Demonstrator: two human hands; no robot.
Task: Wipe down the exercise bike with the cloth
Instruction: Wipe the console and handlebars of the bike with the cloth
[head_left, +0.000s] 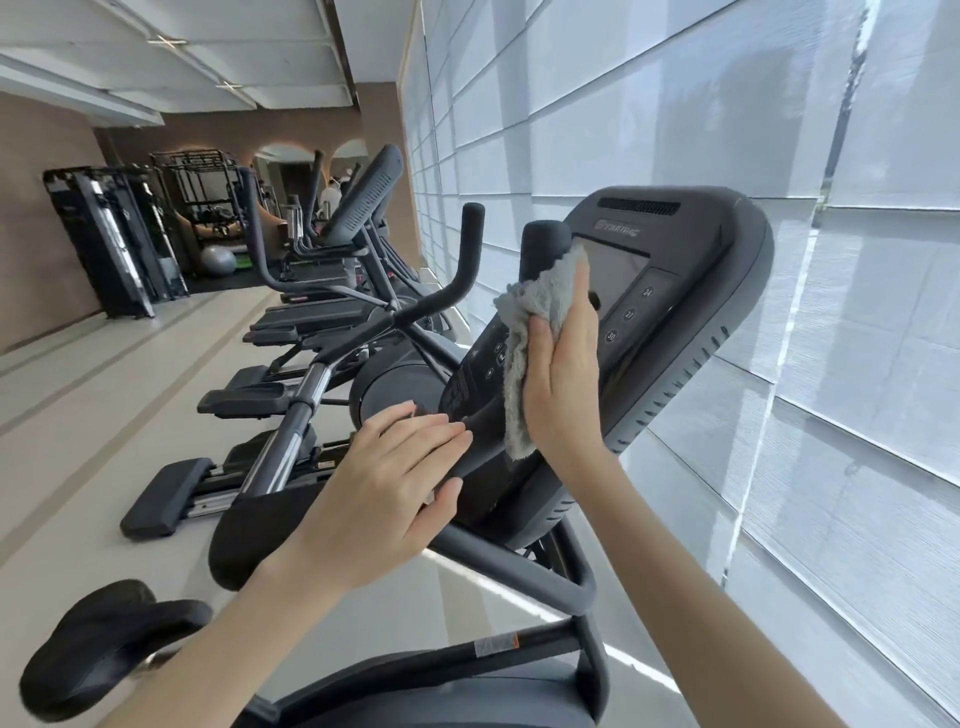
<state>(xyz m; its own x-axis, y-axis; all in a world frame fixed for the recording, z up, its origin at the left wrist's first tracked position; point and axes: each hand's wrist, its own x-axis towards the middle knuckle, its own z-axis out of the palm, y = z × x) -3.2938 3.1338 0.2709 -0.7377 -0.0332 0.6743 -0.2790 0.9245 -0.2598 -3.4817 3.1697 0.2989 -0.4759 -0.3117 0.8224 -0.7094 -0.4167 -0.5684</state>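
The right hand (563, 374) presses the grey cloth (535, 332) flat-fingered against the exercise bike's console (675, 291). The left hand (384, 483), fingers straight, rests on the handlebar (483, 431).

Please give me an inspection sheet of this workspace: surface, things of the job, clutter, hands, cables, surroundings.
Surface: dark console of the exercise bike; screen dark, round buttons showing; dirt cannot be judged.
Job's things: grey cloth lies against the console face, beside an upright grip.
Clutter: nothing seen.
Hands: right hand presses flat on the cloth; left hand, fingers straight, rests on the handlebar below the console.
Cables: nothing seen.
Surroundings: pale floor, white blinds, a row of other machines, a grey exercise ball far back.
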